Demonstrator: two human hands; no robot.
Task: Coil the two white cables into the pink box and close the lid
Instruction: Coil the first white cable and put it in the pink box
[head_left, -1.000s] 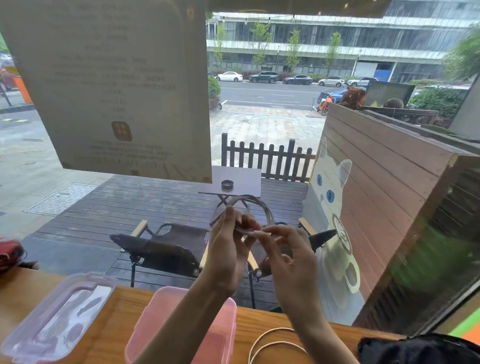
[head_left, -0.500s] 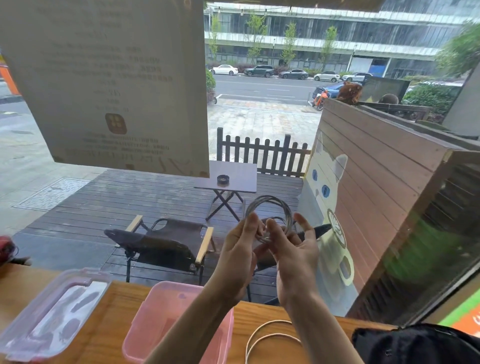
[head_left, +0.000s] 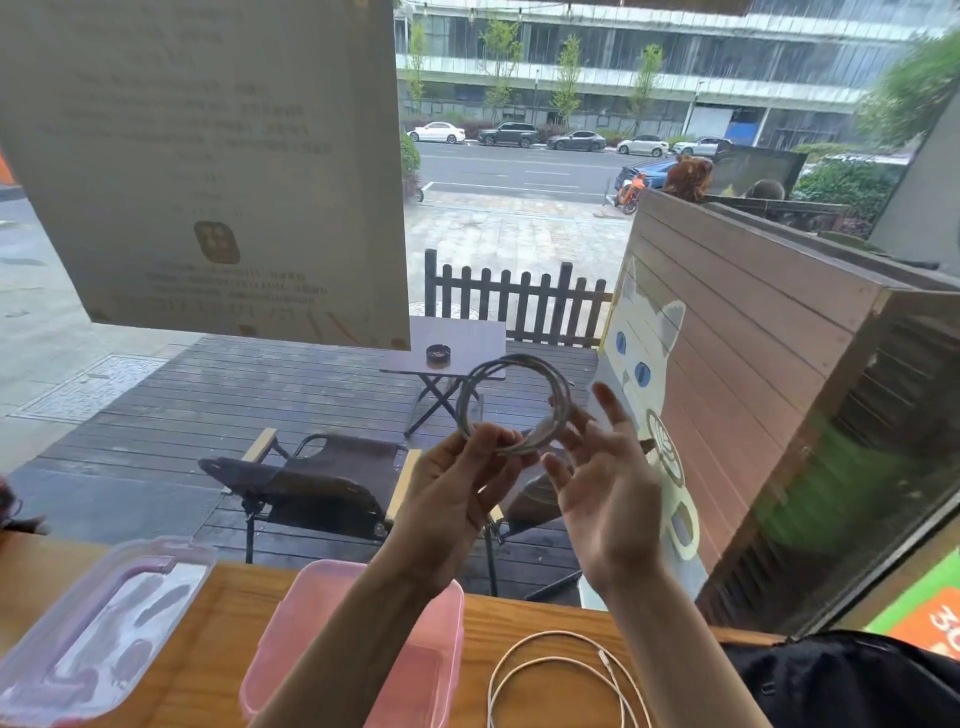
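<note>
My left hand (head_left: 457, 493) is raised in front of the window and pinches the lower edge of a coiled white cable (head_left: 519, 400), wound into a round loop that stands upright. My right hand (head_left: 608, 499) is beside the coil with its fingers spread, the fingertips near the coil's right side. Below my arms the open pink box (head_left: 415, 670) sits on the wooden table (head_left: 208, 665). The second white cable (head_left: 561, 670) lies loosely looped on the table to the right of the box. The clear lid (head_left: 98, 623) with pink clips lies to the left of the box.
A black bag (head_left: 852, 680) rests on the table at the far right. A window pane with a paper notice (head_left: 208, 166) stands right behind the table's far edge. A red object (head_left: 8, 506) shows at the left edge.
My right hand has let go of the coil and opened, moving a little right. The coil now stands as a fuller round loop held only by my left hand.
</note>
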